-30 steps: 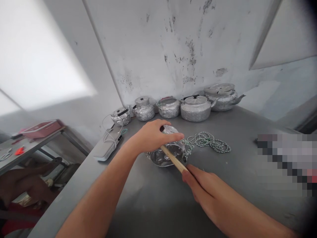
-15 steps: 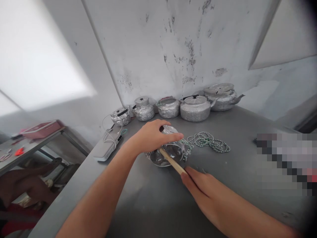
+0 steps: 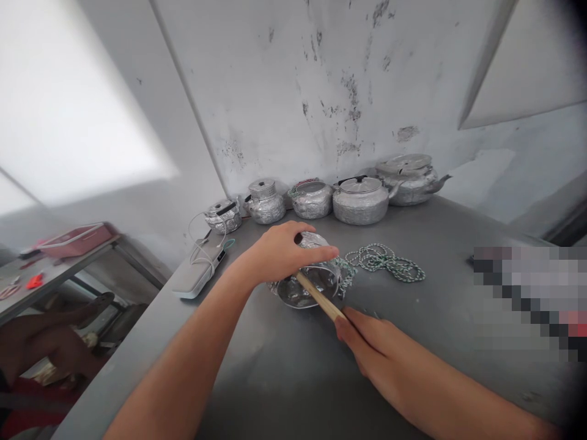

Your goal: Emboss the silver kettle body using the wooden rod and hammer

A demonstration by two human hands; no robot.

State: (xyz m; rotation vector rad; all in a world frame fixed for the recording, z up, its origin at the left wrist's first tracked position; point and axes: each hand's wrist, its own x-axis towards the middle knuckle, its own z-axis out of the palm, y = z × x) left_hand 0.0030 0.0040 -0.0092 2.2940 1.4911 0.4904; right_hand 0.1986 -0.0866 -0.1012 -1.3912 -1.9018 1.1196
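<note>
Head view, hands first: what does each one have?

The left hand [image 3: 279,253] lies over the top of a metal pot [image 3: 305,290], fingers curled down across its upper rim and clasping it. The right hand [image 3: 371,342] is closed round the near end of a wooden stick [image 3: 318,296].

Where does the stick go?

From the right hand it runs toward 11 o'clock, and its far end sits at the pot's mouth, just under the left fingers. Whether the tip touches the inside, I cannot tell.

And the pot itself?

It lies on its side near the middle of a grey metal table [image 3: 284,373], with its open mouth turned toward 6 o'clock, facing the person.

What is closest around it?

At 3 o'clock from the pot lies a loose heap of green-and-white cord [image 3: 385,263], one strand reaching the pot's side. At 9 o'clock, near the table's edge, rests a flat white device [image 3: 197,275] with a thin cable looped over it.

Farther out?

At 12 o'clock a row of five silvery kettles [image 3: 361,200] stands along the stained wall [image 3: 321,91], the smallest at the left end and the largest at the right. Well apart at 9 o'clock, beyond the table's edge, a side table [image 3: 50,275] carries a red tray [image 3: 76,237].
</note>
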